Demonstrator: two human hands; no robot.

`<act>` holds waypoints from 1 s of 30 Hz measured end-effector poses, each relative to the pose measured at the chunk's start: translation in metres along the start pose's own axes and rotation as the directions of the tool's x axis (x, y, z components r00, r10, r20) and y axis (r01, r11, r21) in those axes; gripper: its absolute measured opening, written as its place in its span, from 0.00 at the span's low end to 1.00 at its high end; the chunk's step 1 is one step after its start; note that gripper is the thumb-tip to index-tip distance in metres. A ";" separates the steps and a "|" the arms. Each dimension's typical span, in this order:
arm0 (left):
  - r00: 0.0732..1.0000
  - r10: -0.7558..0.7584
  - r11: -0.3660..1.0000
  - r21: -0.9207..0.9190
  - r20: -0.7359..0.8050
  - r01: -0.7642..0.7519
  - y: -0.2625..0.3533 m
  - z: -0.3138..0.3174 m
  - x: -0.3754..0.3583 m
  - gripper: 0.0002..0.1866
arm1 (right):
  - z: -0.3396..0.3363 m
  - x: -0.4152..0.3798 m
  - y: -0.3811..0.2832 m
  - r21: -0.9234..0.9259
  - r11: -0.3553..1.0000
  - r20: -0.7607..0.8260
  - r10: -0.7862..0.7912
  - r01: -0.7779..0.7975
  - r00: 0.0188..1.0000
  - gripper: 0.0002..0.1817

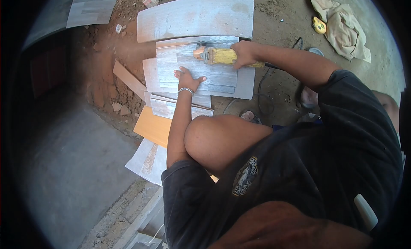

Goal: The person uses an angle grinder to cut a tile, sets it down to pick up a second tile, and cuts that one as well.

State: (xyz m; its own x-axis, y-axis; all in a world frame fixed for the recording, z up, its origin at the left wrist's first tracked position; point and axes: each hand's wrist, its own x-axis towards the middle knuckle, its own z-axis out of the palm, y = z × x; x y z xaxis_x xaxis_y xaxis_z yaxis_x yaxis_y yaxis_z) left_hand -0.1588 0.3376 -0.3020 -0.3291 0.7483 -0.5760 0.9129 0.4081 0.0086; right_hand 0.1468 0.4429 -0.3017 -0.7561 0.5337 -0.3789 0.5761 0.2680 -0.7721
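Observation:
My right hand [245, 54] is wrapped round the rear of a yellow angle grinder [223, 56]. The grinder's head lies over the far edge of a grey wood-patterned tile [171, 62], with reddish dust along that edge. Fingers spread, my left hand [188, 80] presses flat on the near part of the same tile. A bracelet circles the left wrist. Beneath this tile lie other tiles, and a plain pale tile [245, 84] sticks out at the right.
A large pale tile [195, 17] lies beyond. Nearer are an orange board [154, 125] and a brown strip [129, 80]. A cable [261, 92] loops on the dirt. Upper right are a yellow tape measure [319, 25] and a beige cloth [344, 32].

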 end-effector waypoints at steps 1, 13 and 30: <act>1.000 -0.002 1.000 0.000 0.002 0.002 0.000 0.000 0.000 0.75 | 0.001 0.001 0.002 0.001 1.000 0.000 0.000 0.000 1.000 0.37; 1.000 -0.013 1.000 0.012 0.004 0.013 -0.002 0.002 0.002 0.76 | 0.003 -0.004 0.012 -0.002 1.000 0.009 -0.003 0.003 1.000 0.38; 1.000 -0.004 1.000 0.014 0.003 0.004 0.000 0.000 -0.001 0.75 | 0.006 -0.013 0.025 0.043 0.999 -0.003 -0.002 0.003 1.000 0.36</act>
State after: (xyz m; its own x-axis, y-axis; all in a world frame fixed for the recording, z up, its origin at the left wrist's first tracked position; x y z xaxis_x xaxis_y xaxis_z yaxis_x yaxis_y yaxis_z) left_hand -0.1589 0.3372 -0.3014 -0.3320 0.7452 -0.5783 0.9148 0.4039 -0.0048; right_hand 0.1693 0.4374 -0.3190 -0.7565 0.5355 -0.3754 0.5603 0.2345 -0.7944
